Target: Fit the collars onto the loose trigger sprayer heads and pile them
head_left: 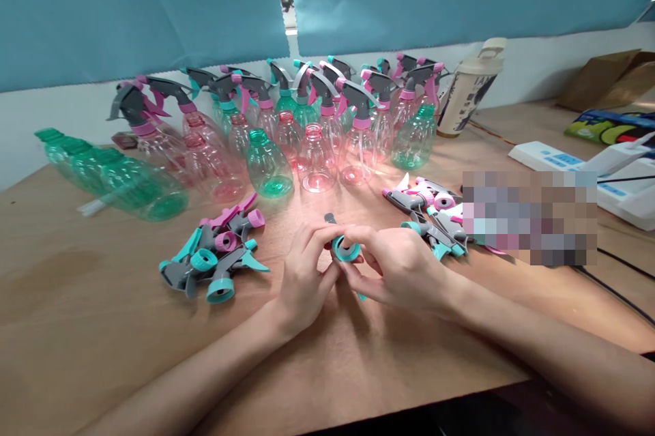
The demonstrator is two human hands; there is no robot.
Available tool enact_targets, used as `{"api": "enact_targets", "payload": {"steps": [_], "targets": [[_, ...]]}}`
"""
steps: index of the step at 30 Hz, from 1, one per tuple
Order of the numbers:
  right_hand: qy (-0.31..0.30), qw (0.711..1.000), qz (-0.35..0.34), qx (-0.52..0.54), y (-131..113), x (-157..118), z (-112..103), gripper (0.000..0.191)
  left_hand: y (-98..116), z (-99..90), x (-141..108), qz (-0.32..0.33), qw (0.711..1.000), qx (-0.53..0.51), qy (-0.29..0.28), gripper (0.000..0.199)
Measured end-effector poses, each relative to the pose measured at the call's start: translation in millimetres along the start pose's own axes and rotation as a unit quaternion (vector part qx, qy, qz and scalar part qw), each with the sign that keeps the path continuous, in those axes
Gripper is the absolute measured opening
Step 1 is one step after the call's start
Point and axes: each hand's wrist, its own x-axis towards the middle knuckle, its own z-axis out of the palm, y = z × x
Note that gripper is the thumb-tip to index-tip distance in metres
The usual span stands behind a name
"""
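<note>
Between my two hands is a grey and teal spray trigger head (346,250), its round teal collar turned up toward me. My left hand (306,272) is closed around its left side. At the collar, my right hand (399,262) grips from the right, fingertips over the opening; whether a small part sits there is hidden. To the left lies a pile of loose spray heads (217,252) in grey with pink or teal parts. Another pile of spray heads (434,214) is just beyond my right hand.
Several pink and green bottles (317,160) stand at the back, many with spray heads fitted. Green bottles (153,190) lie at the left beside clear tubes (97,204). A tumbler (468,91), white power strips (552,160) and black cables (619,299) are at the right.
</note>
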Motion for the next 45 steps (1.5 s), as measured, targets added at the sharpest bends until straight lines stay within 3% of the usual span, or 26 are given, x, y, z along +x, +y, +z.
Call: {"api": "enact_targets", "payload": {"steps": [7, 10, 14, 21, 30, 34, 40, 45], "targets": [[-0.007, 0.999, -0.028, -0.02, 1.6, 4.6, -3.2, 0.006, 2.0, 1.4, 1.0, -0.01, 1.0, -0.012, -0.009, 0.038], [-0.025, 0.999, -0.029, -0.026, 4.9, 3.4, -1.4, 0.01, 2.1, 2.0, 2.9, -0.034, 0.999, -0.019, 0.003, 0.037], [-0.042, 0.997, 0.009, 0.061, 8.9, 0.0, 0.3, 0.01, 1.1, 2.6, 4.1, -0.037, 0.999, -0.024, 0.016, 0.031], [-0.057, 0.967, 0.121, 0.216, 7.2, 1.0, -7.8, 0.016, 0.7, 1.2, 2.9, -0.043, 0.998, -0.031, 0.018, 0.022], [-0.016, 0.966, 0.153, 0.209, 11.6, -0.3, -11.1, 0.02, 0.2, 1.4, 4.9, -0.061, 0.997, -0.037, 0.021, 0.023], [-0.016, 0.938, 0.184, 0.293, 10.1, 0.1, -11.8, 0.025, 0.6, 0.2, 5.1, -0.057, 0.998, -0.026, 0.023, 0.023], [-0.107, 0.882, 0.236, 0.394, 5.9, 3.5, -17.2, 0.012, 2.2, -0.9, 4.0, -0.027, 0.999, -0.025, 0.02, 0.024], [-0.125, 0.89, 0.218, 0.38, 5.6, 5.4, -19.8, 0.009, 4.0, -0.6, 2.9, 0.006, 0.999, -0.024, 0.021, 0.023]]}}
